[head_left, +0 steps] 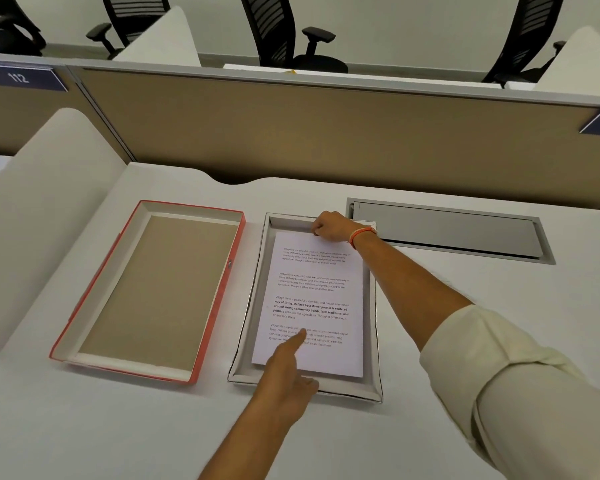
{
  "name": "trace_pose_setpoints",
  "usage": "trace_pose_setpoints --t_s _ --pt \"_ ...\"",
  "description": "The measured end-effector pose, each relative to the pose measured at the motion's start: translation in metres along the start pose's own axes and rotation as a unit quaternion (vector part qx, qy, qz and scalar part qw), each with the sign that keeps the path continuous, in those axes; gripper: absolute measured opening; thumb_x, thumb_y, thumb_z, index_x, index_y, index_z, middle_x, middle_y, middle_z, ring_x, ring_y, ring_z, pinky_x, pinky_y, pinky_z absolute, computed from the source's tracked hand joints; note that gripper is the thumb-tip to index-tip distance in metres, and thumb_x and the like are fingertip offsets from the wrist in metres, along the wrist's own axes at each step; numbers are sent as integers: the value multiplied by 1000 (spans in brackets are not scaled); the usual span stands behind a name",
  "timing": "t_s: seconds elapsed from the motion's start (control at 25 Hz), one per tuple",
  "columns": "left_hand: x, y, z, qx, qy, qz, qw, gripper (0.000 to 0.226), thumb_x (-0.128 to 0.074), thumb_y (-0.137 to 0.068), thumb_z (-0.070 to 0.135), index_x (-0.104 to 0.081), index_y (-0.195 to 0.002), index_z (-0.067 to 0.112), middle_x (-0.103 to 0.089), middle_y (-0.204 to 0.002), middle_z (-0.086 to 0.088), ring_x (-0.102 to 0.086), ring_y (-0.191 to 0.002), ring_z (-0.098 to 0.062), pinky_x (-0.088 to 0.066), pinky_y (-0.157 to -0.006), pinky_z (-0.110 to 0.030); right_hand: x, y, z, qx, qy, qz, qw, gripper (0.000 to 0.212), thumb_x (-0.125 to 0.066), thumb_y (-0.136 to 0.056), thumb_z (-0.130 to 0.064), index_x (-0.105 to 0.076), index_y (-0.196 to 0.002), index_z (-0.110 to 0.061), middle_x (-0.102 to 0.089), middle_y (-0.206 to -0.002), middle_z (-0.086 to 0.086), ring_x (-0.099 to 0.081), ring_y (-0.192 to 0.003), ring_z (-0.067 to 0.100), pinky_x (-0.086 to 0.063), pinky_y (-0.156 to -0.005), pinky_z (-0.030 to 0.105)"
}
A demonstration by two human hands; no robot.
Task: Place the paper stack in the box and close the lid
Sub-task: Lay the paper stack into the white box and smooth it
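The white paper stack [317, 296], printed with text, lies flat inside the shallow white box [253, 306] at the middle of the desk. My right hand [329, 226] reaches over the box's far end, its curled fingers pinching the stack's top edge. My left hand [288, 368] comes in over the box's near rim, and its outstretched index finger presses on the lower part of the top sheet. The lid [146, 289], red outside with a brown inside, lies upside down on the desk to the left of the box, apart from it.
A grey cable hatch [447, 230] is set into the desk at the right rear. A tan partition [326, 133] closes off the back, a curved white divider [49, 209] the left side. Black office chairs stand beyond the partition.
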State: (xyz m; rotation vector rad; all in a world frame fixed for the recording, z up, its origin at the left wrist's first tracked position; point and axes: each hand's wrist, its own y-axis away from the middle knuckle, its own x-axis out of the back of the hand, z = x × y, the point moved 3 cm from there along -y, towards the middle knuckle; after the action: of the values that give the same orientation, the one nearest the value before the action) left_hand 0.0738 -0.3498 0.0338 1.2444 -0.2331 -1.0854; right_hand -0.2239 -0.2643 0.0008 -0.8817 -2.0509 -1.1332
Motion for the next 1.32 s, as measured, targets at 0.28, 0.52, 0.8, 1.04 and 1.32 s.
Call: trace_pose_setpoints --t_s 0.28,0.52,0.8,1.04,1.32 --pt "-4 -21 4 79 167 35 982 33 -54 -94 41 -63 -115 18 -68 -108 -15 -61 -110 -37 -51 -92 -53 -1 0 -1 -9 -19 -3 1000 27 -43 -99 -10 -65 -90 3 -57 -90 14 -46 -84 25 -38 -77 34" --pt "-4 -34 6 128 198 58 970 43 -52 -91 53 -63 -108 16 -61 -123 -14 -53 -125 -36 -38 -107 -57 -7 1 -1 -22 -44 13 999 33 -46 -102 -26 -53 -78 -3 -52 -77 14 -44 -74 25 -33 -68 31" --pt "-1 -39 0 128 217 68 965 36 -53 -92 48 -67 -96 15 -65 -123 -12 -59 -120 -34 -43 -104 -56 -7 1 3 -33 -72 18 997 32 -47 -101 -25 -52 -77 -4 -43 -62 6 -34 -54 14 -30 -61 28" --pt "-4 -40 3 120 210 84 967 40 -46 -94 51 -61 -109 17 -63 -101 -13 -59 -92 -34 -46 -85 -55 -8 3 3 -30 -67 20 997 32 -45 -102 -24 -51 -77 -5 -44 -63 6 -36 -56 15 -30 -62 29" --pt "-4 -42 2 110 212 94 967 41 -44 -95 51 -61 -110 17 -62 -98 -13 -58 -86 -33 -45 -83 -55 -9 6 0 -24 -56 20 998 31 -45 -102 -25 -54 -81 -4 -53 -83 15 -46 -78 25 -33 -72 32"
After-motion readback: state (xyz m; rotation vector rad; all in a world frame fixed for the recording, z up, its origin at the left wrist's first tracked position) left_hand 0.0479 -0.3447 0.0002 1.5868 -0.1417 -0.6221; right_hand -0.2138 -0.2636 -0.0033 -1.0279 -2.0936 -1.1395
